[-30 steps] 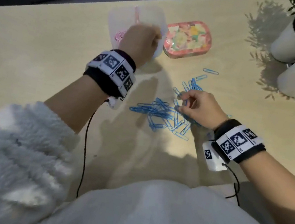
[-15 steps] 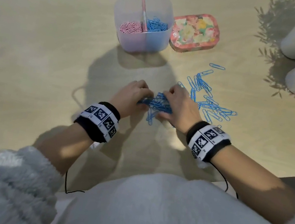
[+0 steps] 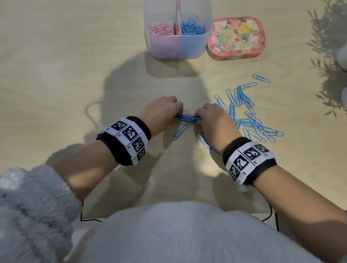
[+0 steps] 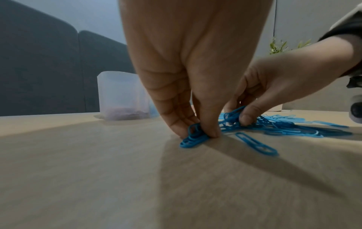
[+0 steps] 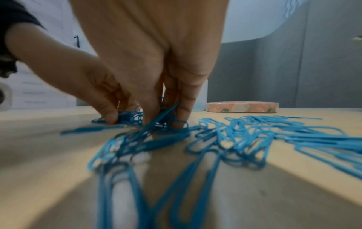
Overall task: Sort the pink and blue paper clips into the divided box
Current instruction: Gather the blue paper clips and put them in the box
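Blue paper clips [image 3: 188, 117], thin looped wire, bunched on table; left hand [image 3: 161, 113], right hand [image 3: 215, 121] both pinching bunch.

head downward, wrists low, sharing clips [image 3: 188, 117]

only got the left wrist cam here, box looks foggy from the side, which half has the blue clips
observer: The divided box holds blue clips in its right half and pink clips in its left.
operator: any pink left on the table
observer: None shows in the head view. The loose clips beyond the right hand, which pinches the bundle, are all blue.
operator: anything beside the box
observer: A floral tin lies just right of it.
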Tool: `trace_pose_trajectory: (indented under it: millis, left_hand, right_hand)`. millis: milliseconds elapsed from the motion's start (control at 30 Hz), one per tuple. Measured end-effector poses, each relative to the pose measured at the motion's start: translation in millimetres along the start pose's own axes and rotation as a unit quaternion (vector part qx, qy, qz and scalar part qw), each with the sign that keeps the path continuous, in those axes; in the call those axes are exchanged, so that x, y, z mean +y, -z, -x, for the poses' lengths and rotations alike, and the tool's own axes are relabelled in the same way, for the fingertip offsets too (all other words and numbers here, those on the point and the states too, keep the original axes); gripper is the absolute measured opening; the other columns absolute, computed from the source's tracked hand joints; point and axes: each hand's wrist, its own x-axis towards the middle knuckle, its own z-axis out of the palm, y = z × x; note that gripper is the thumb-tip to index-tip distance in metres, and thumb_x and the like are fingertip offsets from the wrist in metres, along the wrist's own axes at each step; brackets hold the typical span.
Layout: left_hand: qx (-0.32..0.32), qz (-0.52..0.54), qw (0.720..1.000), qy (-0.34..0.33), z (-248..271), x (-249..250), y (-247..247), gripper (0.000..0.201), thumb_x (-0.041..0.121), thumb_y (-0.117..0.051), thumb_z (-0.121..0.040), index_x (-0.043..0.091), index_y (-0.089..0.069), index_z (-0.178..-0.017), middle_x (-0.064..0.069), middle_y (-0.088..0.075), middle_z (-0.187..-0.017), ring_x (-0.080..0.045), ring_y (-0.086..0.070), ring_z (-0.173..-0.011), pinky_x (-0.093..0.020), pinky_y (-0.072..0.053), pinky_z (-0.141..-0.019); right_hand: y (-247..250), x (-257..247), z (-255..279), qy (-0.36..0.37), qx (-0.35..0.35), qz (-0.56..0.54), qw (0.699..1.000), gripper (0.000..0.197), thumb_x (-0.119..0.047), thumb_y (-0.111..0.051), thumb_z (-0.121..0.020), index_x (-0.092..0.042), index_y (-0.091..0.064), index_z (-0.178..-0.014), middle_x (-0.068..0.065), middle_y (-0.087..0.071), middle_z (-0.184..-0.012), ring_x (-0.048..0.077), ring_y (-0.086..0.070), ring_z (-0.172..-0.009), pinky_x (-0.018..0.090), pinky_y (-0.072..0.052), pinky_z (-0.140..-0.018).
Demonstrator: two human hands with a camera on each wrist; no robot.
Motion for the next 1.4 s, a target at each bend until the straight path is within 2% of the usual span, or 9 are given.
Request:
trace_pose_trajectory:
  millis: [133,233,333,600,800,967,1167,1333,1400]
  left_hand:
    - [0.001,-0.007,1.0,0.013,-1.6,0.1,2.2,0.022,0.009,-0.048,-0.09,0.001,-0.058,-0.108,-0.019,-0.057,-0.109,-0.036,-0.056,-0.097,-0.041,-0.04,-0.077]
    - [-0.01,-0.048,0.999,0.014,-3.5,1.9,2.6,0.023,0.01,-0.046,-0.093,0.002,-0.058,-0.11,-0.018,-0.057,-0.111,-0.035,-0.058,-0.1,-0.042,-0.043,-0.077]
    - [-0.016,-0.081,0.996,0.018,-5.7,5.0,3.2,0.023,0.011,-0.044,-0.094,0.004,-0.058,-0.112,-0.017,-0.057,-0.114,-0.037,-0.058,-0.103,-0.042,-0.044,-0.078]
    - [-0.007,-0.025,0.999,0.023,-4.6,0.9,5.9,0.022,0.01,-0.05,-0.089,0.005,-0.06,-0.108,-0.017,-0.06,-0.109,-0.036,-0.059,-0.1,-0.041,-0.043,-0.08]
    - [0.072,0.077,0.994,0.039,-13.5,1.5,31.9,0.024,0.009,-0.055,-0.084,0.004,-0.065,-0.106,-0.019,-0.065,-0.107,-0.034,-0.059,-0.101,-0.037,-0.041,-0.081]
    - [0.174,0.124,0.975,0.055,-41.1,0.6,74.1,0.021,0.012,-0.056,-0.086,0.003,-0.066,-0.102,-0.017,-0.067,-0.108,-0.03,-0.06,-0.103,-0.034,-0.042,-0.085]
    - [0.192,0.131,0.96,0.155,-93.8,0.8,129.3,0.015,0.013,-0.053,-0.084,0.021,-0.052,-0.071,-0.012,-0.067,-0.113,-0.027,-0.061,-0.108,-0.031,-0.047,-0.092]
    - [0.213,0.131,0.941,0.229,-127.9,-4.9,141.0,0.028,0.018,-0.063,-0.082,0.004,-0.064,-0.106,-0.012,-0.067,-0.113,-0.027,-0.063,-0.105,-0.036,-0.054,-0.089]
    - [0.201,0.122,0.944,0.231,-134.1,-2.8,138.5,0.028,0.017,-0.064,-0.082,0.002,-0.065,-0.106,-0.014,-0.068,-0.112,-0.029,-0.064,-0.103,-0.035,-0.052,-0.085]
  right_hand:
    - [30.0,11.1,-0.9,-0.026,0.023,-0.111,0.993,0.02,-0.005,-0.059,-0.082,-0.001,-0.069,-0.098,0.019,-0.068,-0.096,0.032,-0.06,-0.093,0.035,-0.04,-0.079]
    - [59.6,25.3,-17.6,-0.073,0.038,-0.194,0.977,0.003,-0.005,-0.066,-0.08,-0.004,-0.068,-0.078,0.006,-0.059,-0.068,0.013,-0.052,-0.065,0.021,-0.036,-0.058]
    - [92.1,34.3,-48.4,-0.111,0.072,-0.262,0.956,0.029,-0.004,-0.069,-0.079,-0.018,-0.053,-0.059,-0.014,-0.051,-0.043,-0.005,-0.046,-0.039,0.012,-0.037,-0.052]
    - [141.0,12.8,-139.4,-0.154,0.147,-0.311,0.926,0.026,-0.001,-0.068,-0.078,-0.013,-0.055,-0.058,0.001,-0.055,-0.057,0.0,-0.052,-0.031,0.018,-0.052,-0.048]
    - [140.6,3.4,-169.4,-0.18,0.117,-0.354,0.911,0.023,-0.009,-0.068,-0.08,-0.014,-0.055,-0.062,0.004,-0.063,-0.07,0.012,-0.061,-0.059,0.033,-0.059,-0.075]
    - [140.6,9.1,-141.7,-0.159,0.178,-0.422,0.874,0.026,-0.003,-0.05,-0.085,-0.014,-0.055,-0.062,0.006,-0.06,-0.07,0.019,-0.063,-0.061,0.033,-0.06,-0.069]
    - [116.3,43.7,-69.1,-0.157,0.218,-0.465,0.844,0.031,0.001,-0.044,-0.089,-0.019,-0.055,-0.067,0.005,-0.058,-0.064,0.004,-0.058,-0.04,0.023,-0.055,-0.048]
    - [91.2,83.1,-16.7,-0.235,0.202,-0.388,0.868,0.022,0.0,-0.041,-0.087,-0.013,-0.058,-0.081,0.009,-0.061,-0.07,0.003,-0.056,-0.036,0.02,-0.049,-0.041]
    - [83.8,100.6,-6.4,-0.276,0.211,-0.313,0.884,0.024,-0.006,-0.047,-0.082,-0.023,-0.061,-0.073,0.014,-0.069,-0.08,0.018,-0.065,-0.054,0.031,-0.054,-0.056]
